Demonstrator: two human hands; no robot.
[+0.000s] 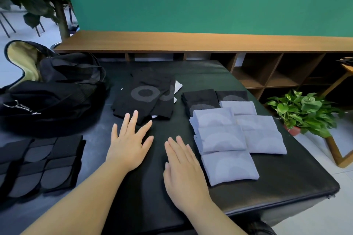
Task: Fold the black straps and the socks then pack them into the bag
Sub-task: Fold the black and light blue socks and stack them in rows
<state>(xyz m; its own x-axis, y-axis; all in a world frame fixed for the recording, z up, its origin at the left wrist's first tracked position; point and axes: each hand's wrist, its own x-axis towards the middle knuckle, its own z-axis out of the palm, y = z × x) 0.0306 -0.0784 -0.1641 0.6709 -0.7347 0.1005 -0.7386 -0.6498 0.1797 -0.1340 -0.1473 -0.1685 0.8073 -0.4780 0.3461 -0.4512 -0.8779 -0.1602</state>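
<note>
The unfolded black socks (pixel 146 99) lay in a loose pile at the middle of the dark padded table (pixel 267 183), their long axis running near to far and leaning a little to the right, with grey rings showing on the top ones. To their right sat two folded black socks (pixel 200 99), and nearer than those the folded grey socks (pixel 229 139) in two overlapping rows that ran near to far. The folded black straps (pixel 40 162) were stacked at the near left edge. The black bag (pixel 55 91) rested on the far left of the table, unzipped, its yellowish lining showing; I could not tell what lay inside. My left hand (pixel 129 143) lay flat, palm down, fingers spread apart and straight, the fingertips touching the near end of the unfolded pile. My right hand (pixel 183 173) lay flat beside it, fingers straight and close together, holding nothing, just left of the nearest grey sock.
</note>
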